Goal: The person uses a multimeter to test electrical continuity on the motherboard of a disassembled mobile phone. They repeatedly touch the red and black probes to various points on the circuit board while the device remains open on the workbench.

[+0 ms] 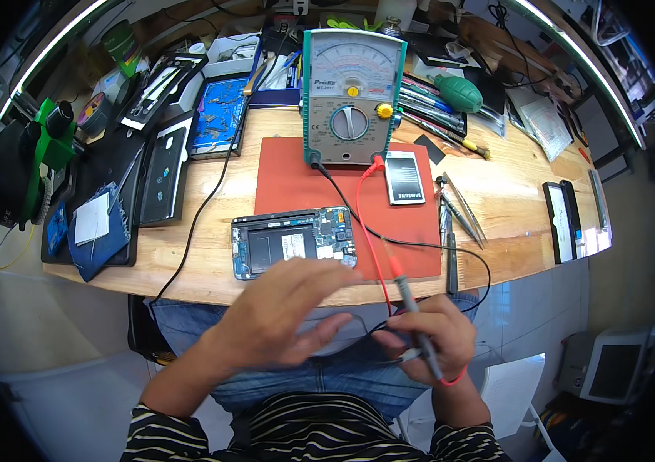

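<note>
My left hand [281, 308] hovers over the near edge of the bench, fingers stretched out with nothing in them. Beneath and beyond its fingertips lies an opened phone [275, 240], its circuit board showing. In my right hand [439, 335], closed above my lap, is a multimeter probe [404, 291] with a grey body and a red tip, pointing up and away. A black lead [458, 250] also loops down to this hand; whether a second probe is held there is hard to make out. Both leads come from an analog multimeter [348, 100] standing upright beyond the phone.
A red mat [412, 246] lies under the phone and meter. On it rests a phone battery [405, 177], with tweezers [466, 208] to its right. At left are a green microscope [43, 142] and a blue cloth [108, 239]; a green air blower [458, 94] sits at the back.
</note>
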`<action>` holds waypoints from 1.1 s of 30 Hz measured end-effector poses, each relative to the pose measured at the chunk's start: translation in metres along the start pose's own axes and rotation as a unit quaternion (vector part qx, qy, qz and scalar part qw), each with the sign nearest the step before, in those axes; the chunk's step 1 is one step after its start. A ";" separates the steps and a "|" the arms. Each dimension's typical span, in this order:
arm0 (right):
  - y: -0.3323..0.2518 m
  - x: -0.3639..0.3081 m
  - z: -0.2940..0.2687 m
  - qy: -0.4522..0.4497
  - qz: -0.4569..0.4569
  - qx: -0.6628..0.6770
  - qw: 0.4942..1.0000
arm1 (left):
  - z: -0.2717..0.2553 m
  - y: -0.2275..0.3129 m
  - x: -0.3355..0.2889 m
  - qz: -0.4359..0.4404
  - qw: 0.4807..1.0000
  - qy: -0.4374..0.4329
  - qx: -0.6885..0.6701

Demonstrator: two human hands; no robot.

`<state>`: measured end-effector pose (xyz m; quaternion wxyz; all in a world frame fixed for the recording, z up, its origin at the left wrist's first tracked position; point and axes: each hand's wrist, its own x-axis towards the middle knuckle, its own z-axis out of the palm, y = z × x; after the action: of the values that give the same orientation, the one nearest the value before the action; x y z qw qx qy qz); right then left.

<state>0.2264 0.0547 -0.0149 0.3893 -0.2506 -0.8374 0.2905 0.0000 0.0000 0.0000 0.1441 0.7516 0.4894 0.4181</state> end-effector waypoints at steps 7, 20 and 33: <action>-0.026 -0.005 0.050 -0.078 0.052 0.174 0.980 | 0.022 0.000 -0.070 0.015 0.984 0.046 -0.174; -0.019 0.011 0.054 -0.105 0.024 0.212 0.971 | 0.042 -0.003 -0.086 -0.070 0.942 0.087 -0.317; 0.030 0.021 0.023 0.249 0.164 0.507 0.808 | -0.036 -0.046 -0.088 -0.205 0.877 0.363 -0.236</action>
<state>0.2021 0.0825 -0.0371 0.6025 -0.2151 -0.3916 0.6613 -0.0711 -0.0601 -0.0499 0.2121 0.3730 0.5373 0.7261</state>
